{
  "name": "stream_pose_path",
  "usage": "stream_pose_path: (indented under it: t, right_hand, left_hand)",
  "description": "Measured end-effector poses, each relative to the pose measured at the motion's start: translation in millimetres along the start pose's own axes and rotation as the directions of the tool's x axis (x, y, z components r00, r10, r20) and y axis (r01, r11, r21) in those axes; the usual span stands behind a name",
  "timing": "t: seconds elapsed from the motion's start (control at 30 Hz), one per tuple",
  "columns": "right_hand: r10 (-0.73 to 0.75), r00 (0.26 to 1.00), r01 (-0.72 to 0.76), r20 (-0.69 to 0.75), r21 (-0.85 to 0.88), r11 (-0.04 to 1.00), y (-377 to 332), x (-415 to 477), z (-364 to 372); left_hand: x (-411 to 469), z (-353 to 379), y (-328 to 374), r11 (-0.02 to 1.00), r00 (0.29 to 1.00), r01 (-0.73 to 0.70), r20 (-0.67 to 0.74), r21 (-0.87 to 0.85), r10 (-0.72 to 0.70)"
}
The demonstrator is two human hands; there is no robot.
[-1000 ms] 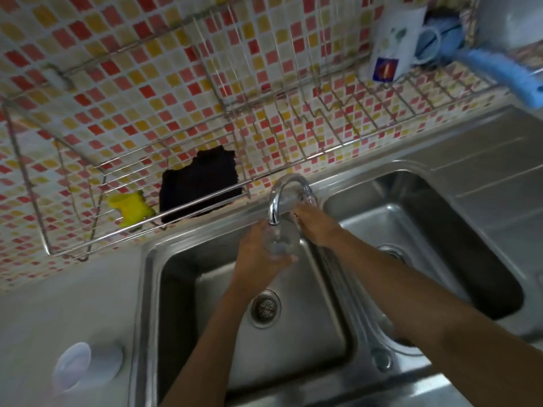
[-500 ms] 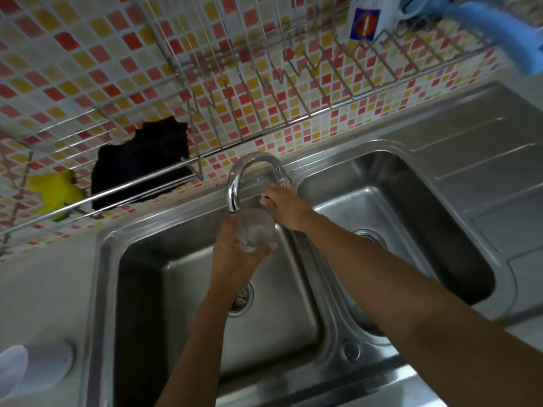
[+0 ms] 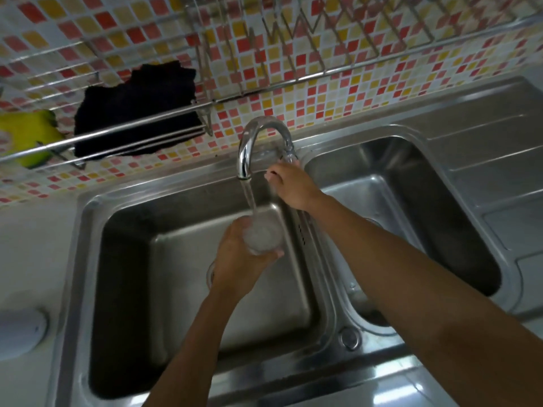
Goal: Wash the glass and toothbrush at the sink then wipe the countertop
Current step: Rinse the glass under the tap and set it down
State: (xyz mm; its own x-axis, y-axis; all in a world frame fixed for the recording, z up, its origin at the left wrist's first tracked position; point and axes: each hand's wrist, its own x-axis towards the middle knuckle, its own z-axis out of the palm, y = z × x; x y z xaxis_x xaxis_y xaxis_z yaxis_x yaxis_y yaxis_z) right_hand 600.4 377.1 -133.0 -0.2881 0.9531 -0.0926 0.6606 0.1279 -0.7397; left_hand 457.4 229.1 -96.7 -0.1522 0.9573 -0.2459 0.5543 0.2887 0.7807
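Note:
My left hand [image 3: 238, 259] grips a clear glass [image 3: 263, 235] over the left basin of the steel double sink [image 3: 88, 259]. Water runs from the curved chrome tap [image 3: 252, 139] straight into the glass, which looks full of frothing water. My right hand [image 3: 289, 183] is at the base of the tap, fingers curled round its handle, which the hand mostly hides. No toothbrush shows in this view.
A wire rack [image 3: 123, 127] on the tiled wall carries a black cloth [image 3: 132, 110] and a yellow sponge [image 3: 26, 136]. A white round container [image 3: 20, 330] lies on the countertop at the left. The right basin [image 3: 411, 207] and a ribbed drainboard [image 3: 493, 148] lie to the right.
Water now flows from the tap; none ran before. My left hand has lowered the glass from the spout into the basin. My view has tilted down and nearer the sink.

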Motion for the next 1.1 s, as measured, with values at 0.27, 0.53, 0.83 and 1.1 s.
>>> stream_pose_path:
  t: [0.27, 0.53, 0.83, 1.1]
  right_hand:
    - [-0.018, 1.000, 0.018, -0.014, -0.040, 0.999, -0.1, 0.5, 3.3]
    - [0.033, 0.997, -0.026, -0.069, 0.094, 0.995, 1.0, 0.3, 3.8]
    - [0.283, 0.940, -0.091, -0.193, 0.657, 0.749, 2.3, 1.8, -1.5]
    - [0.325, 0.934, -0.045, -0.151, 0.851, 0.523, 3.4, 3.4, -7.9]
  left_hand:
    - [8.7, 5.0, -14.7, 0.997, 0.996, 0.047, -0.078, -0.061, -0.052]
    - [8.9, 16.4, -16.4, 0.994, 0.999, -0.047, -0.025, -0.100, 0.044]
    - [22.2, 16.2, -26.4, 0.967, 0.995, -0.093, -0.068, -0.238, 0.079]
    - [30.4, 25.8, -8.0, 0.944, 0.979, -0.189, -0.121, -0.272, 0.161]
